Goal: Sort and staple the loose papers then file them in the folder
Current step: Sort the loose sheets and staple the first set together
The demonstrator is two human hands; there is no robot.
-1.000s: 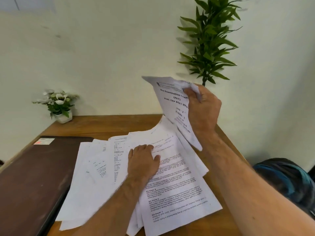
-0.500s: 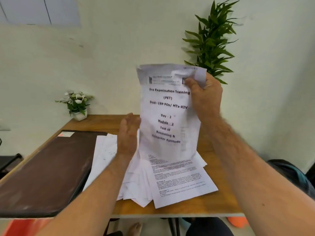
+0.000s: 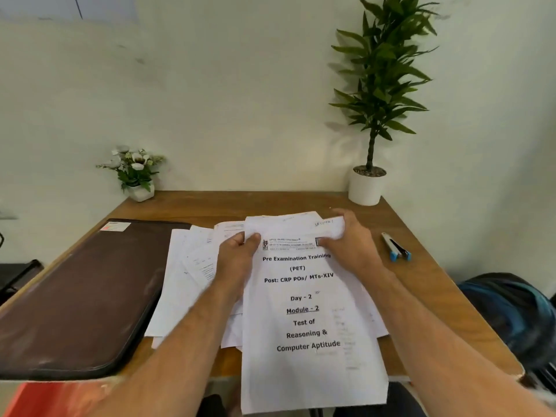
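Papers are what you have in both hands: the cover sheet (image 3: 304, 311), headed "Pre Examination Training", is held by its top edge with its face toward you, most likely so you can read the title and decide where it belongs in the order. Your left hand (image 3: 237, 260) pinches the upper left corner, thumb on the printed face and the other fingers hidden behind the sheet. Your right hand (image 3: 349, 239) pinches the upper right corner, and the paper is crumpled a little there. Holding both top corners keeps the page taut and flat; its lower end hangs past the near edge of the table (image 3: 270, 203). Whether you hold one sheet or several together, the view does not tell. Under and to the left of it, the loose papers (image 3: 192, 266) lie fanned and overlapping on the wood, not yet squared, so sorting seems to be at an early stage. The brown folder (image 3: 81, 296) lies closed at your left, just beside the pile, ready for filing later. The stapler (image 3: 396, 250), white with blue ends, rests untouched at your right, near your right hand, within easy reach once a set is gathered. A small flower pot (image 3: 140, 192) and a tall potted plant (image 3: 365, 188) stand at the far corners against the wall, out of your working area.
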